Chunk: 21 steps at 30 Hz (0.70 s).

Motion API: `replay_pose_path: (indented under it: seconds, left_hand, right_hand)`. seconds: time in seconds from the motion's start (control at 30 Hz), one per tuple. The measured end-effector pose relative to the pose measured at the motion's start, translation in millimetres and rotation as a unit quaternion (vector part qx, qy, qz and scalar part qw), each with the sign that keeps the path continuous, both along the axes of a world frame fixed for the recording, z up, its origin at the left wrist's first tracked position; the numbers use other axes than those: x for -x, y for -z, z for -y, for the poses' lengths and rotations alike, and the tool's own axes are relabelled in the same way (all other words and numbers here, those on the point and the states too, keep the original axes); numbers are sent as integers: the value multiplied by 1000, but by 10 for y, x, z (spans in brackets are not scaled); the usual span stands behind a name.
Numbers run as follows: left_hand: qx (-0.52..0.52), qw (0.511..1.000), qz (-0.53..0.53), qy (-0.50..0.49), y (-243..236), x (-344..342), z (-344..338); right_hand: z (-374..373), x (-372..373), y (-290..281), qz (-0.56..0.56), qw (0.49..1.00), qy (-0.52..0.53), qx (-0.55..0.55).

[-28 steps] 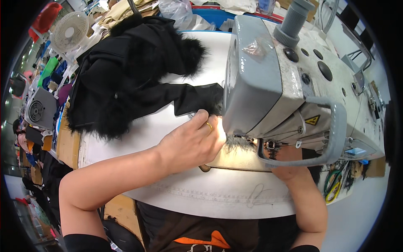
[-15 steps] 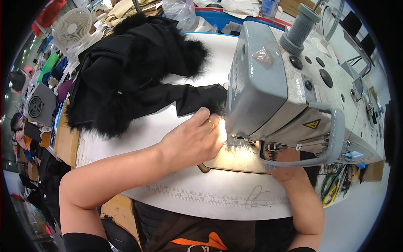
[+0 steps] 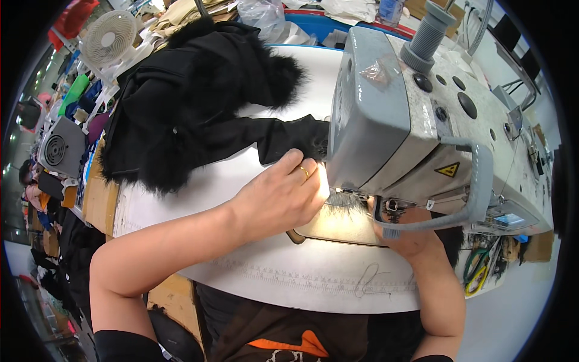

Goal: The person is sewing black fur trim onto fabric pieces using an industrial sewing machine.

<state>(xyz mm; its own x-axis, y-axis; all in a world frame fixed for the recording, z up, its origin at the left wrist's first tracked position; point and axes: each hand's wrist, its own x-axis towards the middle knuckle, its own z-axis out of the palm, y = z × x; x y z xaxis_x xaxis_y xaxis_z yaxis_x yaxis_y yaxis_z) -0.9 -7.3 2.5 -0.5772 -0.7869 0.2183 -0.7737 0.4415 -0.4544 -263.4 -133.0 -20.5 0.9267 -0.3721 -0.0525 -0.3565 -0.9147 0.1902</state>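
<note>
A black fur-trimmed garment [image 3: 181, 102] lies heaped on the left of the sewing machine table, and a dark strip of it [image 3: 283, 137] runs to the machine head. My left hand [image 3: 286, 192], with a ring on one finger, is closed on the strip's edge beside the needle area, thumb and fingers pressed together. On the other side my right hand [image 3: 411, 236] reaches in under the grey sewing machine [image 3: 380, 108]; the machine's guard bar hides its fingers. Dark fur [image 3: 345, 202] shows in the lamp light between the hands. More black fur [image 3: 449, 244] hangs beside my right wrist.
Scissors with yellow and green handles [image 3: 477, 274] lie at the right. A loose thread [image 3: 371, 282] rests on the table near a printed ruler. Behind stand a blue bin [image 3: 322, 24] and plastic bags; a white fan [image 3: 108, 37] is at the far left.
The dark strip has slid a little toward the machine, and my left hand has stayed close to the needle area with it. My right hand has shifted slightly left. The whole view has moved slightly.
</note>
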Motion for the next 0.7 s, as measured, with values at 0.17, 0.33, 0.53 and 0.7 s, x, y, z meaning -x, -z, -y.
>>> replay_pose_path:
  seconds: [0.17, 0.33, 0.53, 0.7]
  left_hand:
    - [-40, 999, -35, 6, -103, 104, -85]
    - [-91, 985, -143, -21, -105, 315, -285]
    - [-153, 972, -174, -30, -263, 234, -223]
    - [-195, 954, -226, 23, -366, -195, 30]
  right_hand:
    - [-35, 17, -8, 143, 985, -61, -79]
    - [-224, -222, -108, 231, 962, -102, -102]
    - [-233, -189, -48, 236, 964, -90, -88]
    - [-279, -173, -119, 211, 958, -88, -173]
